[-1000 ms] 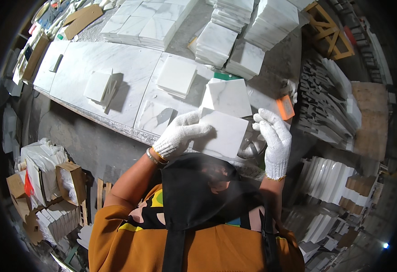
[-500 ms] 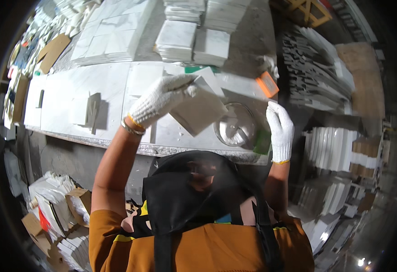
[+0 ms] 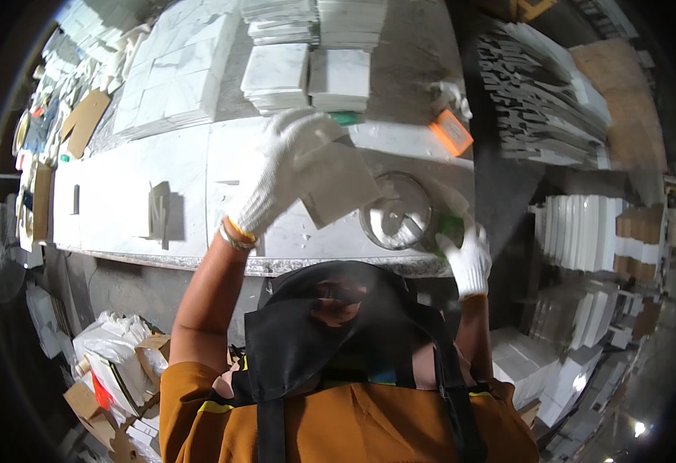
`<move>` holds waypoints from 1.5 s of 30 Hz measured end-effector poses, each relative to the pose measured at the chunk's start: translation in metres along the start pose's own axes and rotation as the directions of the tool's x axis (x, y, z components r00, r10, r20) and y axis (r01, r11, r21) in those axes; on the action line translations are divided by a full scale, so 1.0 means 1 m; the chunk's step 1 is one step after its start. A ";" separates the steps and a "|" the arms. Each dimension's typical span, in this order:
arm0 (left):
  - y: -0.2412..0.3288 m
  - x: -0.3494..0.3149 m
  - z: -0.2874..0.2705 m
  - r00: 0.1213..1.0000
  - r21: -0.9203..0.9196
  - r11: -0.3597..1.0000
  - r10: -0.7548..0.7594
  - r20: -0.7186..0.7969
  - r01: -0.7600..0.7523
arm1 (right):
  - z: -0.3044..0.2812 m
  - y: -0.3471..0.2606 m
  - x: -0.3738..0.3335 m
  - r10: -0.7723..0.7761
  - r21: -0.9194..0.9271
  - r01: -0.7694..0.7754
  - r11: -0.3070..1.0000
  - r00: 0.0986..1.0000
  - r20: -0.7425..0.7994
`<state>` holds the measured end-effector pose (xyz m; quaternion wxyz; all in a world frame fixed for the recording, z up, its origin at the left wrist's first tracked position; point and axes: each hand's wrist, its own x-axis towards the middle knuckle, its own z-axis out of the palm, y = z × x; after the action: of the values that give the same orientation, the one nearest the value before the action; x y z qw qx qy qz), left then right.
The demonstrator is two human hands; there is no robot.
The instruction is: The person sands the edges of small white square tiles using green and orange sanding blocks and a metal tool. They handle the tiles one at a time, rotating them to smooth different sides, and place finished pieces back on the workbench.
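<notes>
The left hand [image 3: 284, 166], in a white knit glove, is closed on a square white tile [image 3: 342, 189], thumb and fingers pinching its far left part; the tile is turned corner-on to the near edge of the table [image 3: 114, 224], over its right half, and I cannot tell whether its lowest corner touches the surface. The right hand [image 3: 470, 261], gloved likewise, is at the table's near right corner, partly open, thumb spread from the fingers beside a green item [image 3: 450, 225]; blur keeps me from telling whether it grips that item or merely hovers by it. Between the hands, near the front edge, stands a round clear-sided bowl [image 3: 396, 211] with white material inside, just right of the tile. Farther back, by the right edge, lies an orange block [image 3: 451, 133]. Past the left hand, another green piece [image 3: 345, 118] lies in front of two tile stacks [image 3: 275, 69], with more behind toward the far edge. Left of the left hand, thin tiles [image 3: 156, 210] stand on edge, and a short dark bar [image 3: 76, 199] lies near the table's left end.
</notes>
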<state>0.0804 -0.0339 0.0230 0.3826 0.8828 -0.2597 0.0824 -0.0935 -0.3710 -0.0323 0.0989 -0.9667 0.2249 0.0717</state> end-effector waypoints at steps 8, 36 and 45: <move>0.017 -0.053 0.018 0.996 0.133 0.991 -0.007 0.089 -0.005 | 0.004 0.015 -0.011 0.000 0.387 -0.019 0.922 0.999 0.048; 0.013 -0.046 0.016 0.998 0.046 0.999 -0.016 0.065 0.013 | -0.019 -0.169 0.079 -0.552 0.925 0.236 0.297 0.833 -0.035; 0.008 -0.047 0.020 0.999 0.042 0.999 -0.031 0.012 0.030 | -0.025 -0.141 0.047 -0.633 0.634 0.605 0.482 0.741 -0.225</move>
<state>0.0346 -0.0341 -0.0017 0.3638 0.8949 -0.2468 0.0766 0.0138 -0.2725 0.0054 0.4637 -0.8757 -0.1302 -0.0359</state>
